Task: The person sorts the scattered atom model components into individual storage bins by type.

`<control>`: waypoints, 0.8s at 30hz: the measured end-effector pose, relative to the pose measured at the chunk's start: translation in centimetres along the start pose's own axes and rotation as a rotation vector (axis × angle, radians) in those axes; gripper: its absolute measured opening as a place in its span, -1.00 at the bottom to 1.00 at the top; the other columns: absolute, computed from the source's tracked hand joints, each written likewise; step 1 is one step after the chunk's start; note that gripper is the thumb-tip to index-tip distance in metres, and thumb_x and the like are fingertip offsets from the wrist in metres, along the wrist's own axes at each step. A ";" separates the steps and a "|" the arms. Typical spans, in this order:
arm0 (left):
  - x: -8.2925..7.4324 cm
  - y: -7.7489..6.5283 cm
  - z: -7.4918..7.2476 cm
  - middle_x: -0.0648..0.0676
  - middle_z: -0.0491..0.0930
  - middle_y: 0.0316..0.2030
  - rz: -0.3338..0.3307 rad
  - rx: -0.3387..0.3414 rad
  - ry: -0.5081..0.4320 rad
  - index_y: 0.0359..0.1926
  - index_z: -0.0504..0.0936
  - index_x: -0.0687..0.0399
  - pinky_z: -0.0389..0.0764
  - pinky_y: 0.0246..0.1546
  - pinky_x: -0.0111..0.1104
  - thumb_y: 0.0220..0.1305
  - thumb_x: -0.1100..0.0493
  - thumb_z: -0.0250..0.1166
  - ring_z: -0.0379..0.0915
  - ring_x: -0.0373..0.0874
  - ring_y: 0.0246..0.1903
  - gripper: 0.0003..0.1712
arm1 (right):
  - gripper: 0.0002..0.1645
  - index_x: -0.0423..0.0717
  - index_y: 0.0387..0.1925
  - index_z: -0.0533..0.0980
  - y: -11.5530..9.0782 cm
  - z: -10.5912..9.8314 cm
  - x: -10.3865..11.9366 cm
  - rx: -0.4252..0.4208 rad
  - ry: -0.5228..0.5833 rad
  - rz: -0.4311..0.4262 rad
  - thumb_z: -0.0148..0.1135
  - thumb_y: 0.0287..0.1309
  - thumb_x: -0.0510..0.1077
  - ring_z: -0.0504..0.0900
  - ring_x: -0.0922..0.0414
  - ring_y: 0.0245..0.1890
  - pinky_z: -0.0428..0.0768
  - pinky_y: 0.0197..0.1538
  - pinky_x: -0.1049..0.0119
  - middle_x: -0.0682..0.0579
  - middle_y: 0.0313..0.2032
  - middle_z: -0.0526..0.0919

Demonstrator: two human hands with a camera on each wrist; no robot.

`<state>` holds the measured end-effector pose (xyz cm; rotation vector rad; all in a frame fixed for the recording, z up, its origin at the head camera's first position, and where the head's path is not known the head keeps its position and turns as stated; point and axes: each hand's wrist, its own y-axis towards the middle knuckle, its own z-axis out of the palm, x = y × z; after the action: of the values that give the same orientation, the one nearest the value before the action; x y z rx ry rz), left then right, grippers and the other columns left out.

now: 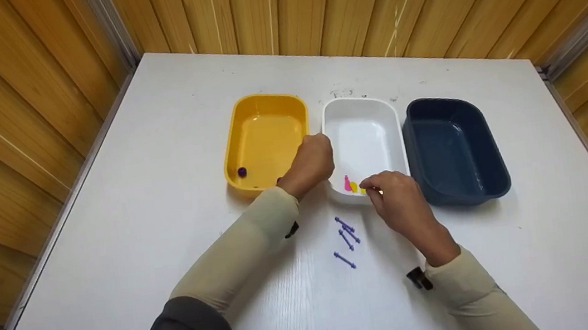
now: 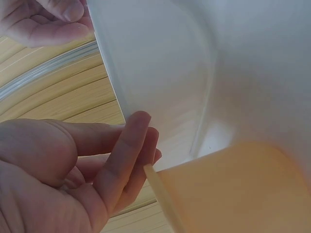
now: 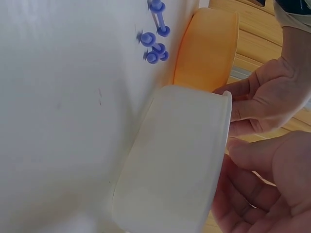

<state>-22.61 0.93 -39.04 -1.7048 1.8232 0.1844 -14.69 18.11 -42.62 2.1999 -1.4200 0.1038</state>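
Observation:
The white bin (image 1: 364, 139) stands mid-table, with a small pink piece (image 1: 347, 183) and small yellow pieces (image 1: 354, 187) at its near end. At its left side, by the yellow bin (image 1: 265, 129), my left hand (image 1: 312, 164) pinches the white bin's rim between thumb and fingers. My right hand (image 1: 400, 200) is over the near right corner of the white bin, thumb and index finger close together beside a yellow piece. The other fingers of that hand (image 3: 272, 174) are curled behind the rim, and I cannot tell whether they hold anything.
Several purple dumbbell-shaped pegs (image 1: 344, 260) lie on the white table (image 1: 164, 203) in front of the white bin. A dark purple ball (image 1: 241, 172) sits in the yellow bin. A navy bin (image 1: 455, 156) stands right of the white one. Wood-panelled walls (image 1: 275, 10) enclose the table.

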 end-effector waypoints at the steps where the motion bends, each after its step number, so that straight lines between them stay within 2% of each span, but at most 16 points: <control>1: 0.0 0.0 0.0 0.06 0.42 -0.50 0.002 -0.004 0.006 -0.02 0.56 0.19 0.36 -0.68 -0.49 0.31 0.28 0.09 0.42 -0.10 -0.53 -0.74 | -0.82 -0.12 -0.35 0.70 0.0 -0.1 0.0 -0.001 -0.002 0.001 0.30 0.00 -0.38 0.67 -0.03 -0.34 0.64 -0.20 0.10 -0.07 -0.37 0.75; 5: 0.0 0.0 0.0 0.07 0.43 -0.48 0.008 -0.011 0.020 0.01 0.54 0.21 0.38 -0.67 -0.51 0.29 0.29 0.09 0.44 -0.09 -0.51 -0.71 | -0.83 -0.11 -0.32 0.70 0.0 -0.6 -0.3 0.004 -0.008 0.031 0.28 0.03 -0.34 0.68 -0.05 -0.28 0.64 -0.16 0.06 -0.07 -0.33 0.75; 11: 0.1 -0.2 -0.3 0.08 0.50 -0.39 -0.065 0.059 -0.094 0.13 0.48 0.15 0.50 -0.58 -0.50 0.30 0.26 0.14 0.50 -0.09 -0.43 -0.63 | -0.83 -0.14 -0.30 0.70 -0.1 -1.0 -0.8 0.006 -0.005 0.086 0.28 0.03 -0.32 0.68 -0.09 -0.21 0.61 -0.11 0.00 -0.11 -0.30 0.75; 13: 0.1 -0.2 -0.5 0.08 0.50 -0.37 -0.065 0.057 -0.083 0.12 0.49 0.15 0.49 -0.57 -0.50 0.30 0.26 0.15 0.50 -0.09 -0.41 -0.64 | -0.82 -0.13 -0.29 0.71 -0.1 -1.1 -1.0 0.010 -0.008 0.101 0.28 0.03 -0.31 0.67 -0.11 -0.20 0.60 -0.11 -0.02 -0.13 -0.28 0.75; 17: 0.0 -0.5 -0.6 0.10 0.52 -0.36 -0.019 0.003 -0.013 0.07 0.53 0.18 0.46 -0.58 -0.50 0.28 0.27 0.16 0.49 -0.09 -0.43 -0.67 | -0.80 -0.16 -0.26 0.70 -0.2 -1.5 -1.6 0.016 -0.006 0.134 0.26 0.05 -0.30 0.67 -0.14 -0.18 0.59 -0.11 -0.04 -0.16 -0.24 0.75; 19: -0.1 -0.8 -0.7 0.10 0.56 -0.31 0.007 -0.034 0.008 0.08 0.55 0.17 0.52 -0.53 -0.50 0.28 0.27 0.17 0.51 -0.09 -0.40 -0.66 | -0.79 -0.18 -0.24 0.70 -0.2 -1.8 -1.9 0.011 -0.002 0.159 0.25 0.06 -0.31 0.67 -0.15 -0.17 0.59 -0.11 -0.05 -0.18 -0.22 0.74; 22: -0.2 -1.5 -0.8 0.08 0.64 -0.14 0.049 -0.101 0.029 0.15 0.55 0.08 0.65 -0.29 -0.45 0.28 0.24 0.19 0.56 -0.09 -0.28 -0.60 | -0.77 -0.19 -0.21 0.69 -0.3 -2.4 -2.6 -0.005 -0.003 0.197 0.23 0.07 -0.31 0.67 -0.17 -0.13 0.58 -0.08 -0.07 -0.20 -0.19 0.73; 24: -0.2 -2.0 -0.7 0.05 0.63 -0.02 0.089 -0.147 0.039 0.18 0.55 0.02 0.66 -0.12 -0.40 0.28 0.20 0.21 0.56 -0.10 -0.19 -0.57 | -0.75 -0.20 -0.18 0.68 -0.4 -2.9 -3.1 -0.019 -0.005 0.222 0.22 0.08 -0.32 0.66 -0.18 -0.11 0.58 -0.05 -0.09 -0.21 -0.16 0.72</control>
<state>-20.96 0.46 -37.76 -1.7380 1.9579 0.3311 -15.17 22.12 -41.33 2.0216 -1.6574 0.1617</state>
